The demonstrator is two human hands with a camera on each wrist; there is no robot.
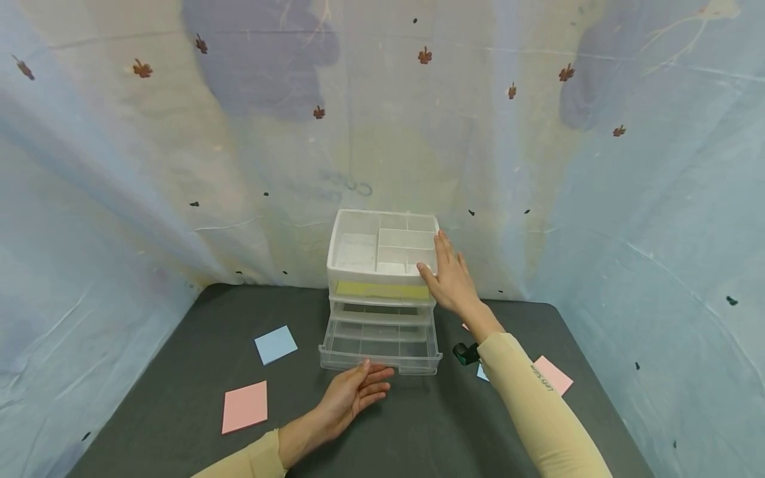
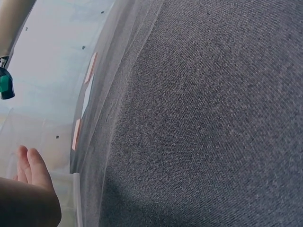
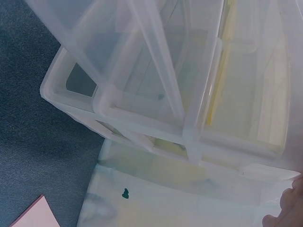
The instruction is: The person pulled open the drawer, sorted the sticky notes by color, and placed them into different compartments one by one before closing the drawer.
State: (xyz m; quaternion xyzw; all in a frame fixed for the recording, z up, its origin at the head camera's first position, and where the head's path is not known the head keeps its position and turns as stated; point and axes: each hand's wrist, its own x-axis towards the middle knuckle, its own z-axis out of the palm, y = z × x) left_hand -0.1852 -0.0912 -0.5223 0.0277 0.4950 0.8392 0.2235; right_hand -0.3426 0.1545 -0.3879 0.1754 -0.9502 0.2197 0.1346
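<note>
While the right hand point(image 1: 455, 282) rested against the white drawer unit point(image 1: 358, 271) on the desk point(image 1: 179, 378), the left hand point(image 1: 343, 398) was at the front of the pulled-out drawer point(image 1: 376, 342); right fingers were straight, left loosely extended.

Left grip point(image 1: 351, 396) seemingly loose-fingered

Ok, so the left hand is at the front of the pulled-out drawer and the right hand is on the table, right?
Not quite: the right hand isn't on the table. The head view shows it up at the white top tray. The left hand is at the pulled-out drawer.
</note>
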